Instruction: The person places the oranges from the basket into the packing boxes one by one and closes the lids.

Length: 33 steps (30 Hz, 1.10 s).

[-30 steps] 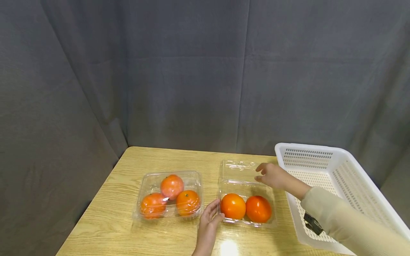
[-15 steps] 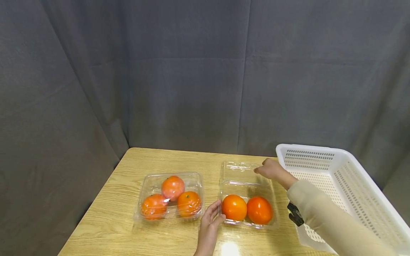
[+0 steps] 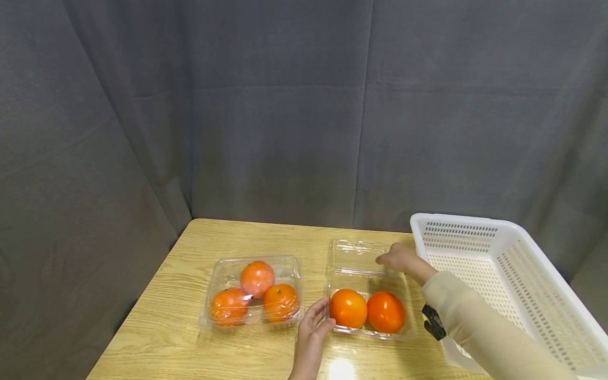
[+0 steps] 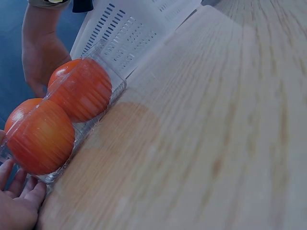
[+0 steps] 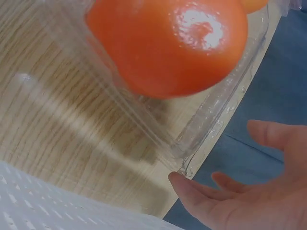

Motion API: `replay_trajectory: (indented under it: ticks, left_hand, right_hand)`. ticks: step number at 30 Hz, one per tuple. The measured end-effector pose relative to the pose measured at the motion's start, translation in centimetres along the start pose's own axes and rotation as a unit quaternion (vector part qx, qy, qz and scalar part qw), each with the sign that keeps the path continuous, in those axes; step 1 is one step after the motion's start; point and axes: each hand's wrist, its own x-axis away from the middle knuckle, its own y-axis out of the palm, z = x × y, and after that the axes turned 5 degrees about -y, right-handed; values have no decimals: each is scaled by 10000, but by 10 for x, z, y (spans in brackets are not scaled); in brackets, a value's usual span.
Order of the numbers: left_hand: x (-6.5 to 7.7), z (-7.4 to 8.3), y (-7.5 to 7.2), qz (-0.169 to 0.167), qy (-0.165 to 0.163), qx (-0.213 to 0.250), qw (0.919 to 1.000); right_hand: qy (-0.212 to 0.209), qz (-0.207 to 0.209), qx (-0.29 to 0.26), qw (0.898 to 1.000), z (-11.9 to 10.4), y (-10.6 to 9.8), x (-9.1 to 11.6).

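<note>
An open clear plastic clamshell box (image 3: pixel 358 282) lies on the table, its lid folded back to the far side. Inside its near half sit two smooth round fruits, an orange one (image 3: pixel 348 309) on the left and a redder one (image 3: pixel 386 312) on the right. My left hand (image 3: pixel 311 338) is at the box's near left corner, fingers along the side and thumb by the front edge. My right hand (image 3: pixel 401 259) reaches over the lid's right edge; in the right wrist view an index fingertip (image 5: pixel 177 178) meets a clear plastic corner, with the thumb held apart.
To the left stands a closed clear box (image 3: pixel 254 316) with three orange fruits. A white perforated basket (image 3: pixel 475 227) stands on the right, under the right forearm. Grey cloth (image 3: pixel 275 132) hangs behind the wooden table (image 3: pixel 157 327).
My right hand, fingers spread a second ago, has lowered its fingertips to the lid's right side, and its forearm has shifted left. The left hand and boxes stay nearly in place.
</note>
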Motion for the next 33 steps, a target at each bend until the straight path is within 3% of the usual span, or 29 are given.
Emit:
replay_trajectory:
  ticks: [7,11,16,22,28,33]
  left_hand:
    - [0,0,0,-19,19,-1,10000]
    - [0,1,1,-4,-9,-45,10000]
    - [1,2,1,14,-26,-43,10000]
    - [1,1,1,61,-45,25,10000]
    - [2,2,1,89,-31,-3,10000]
    - [2,2,1,134,-46,-34,9999]
  right_hand:
    - [371,-56,-655,9971,-1,-6,1]
    - [493,-62,-676,9965,-4,-9,2]
    - [489,260,-1048,9929,-8,-10,2]
    - [593,782,-1847,9779,-13,-15,8]
    - [665,668,-2558,9621,-6,-19,18]
    - [445,518,-2976,9522,-3,-19,38]
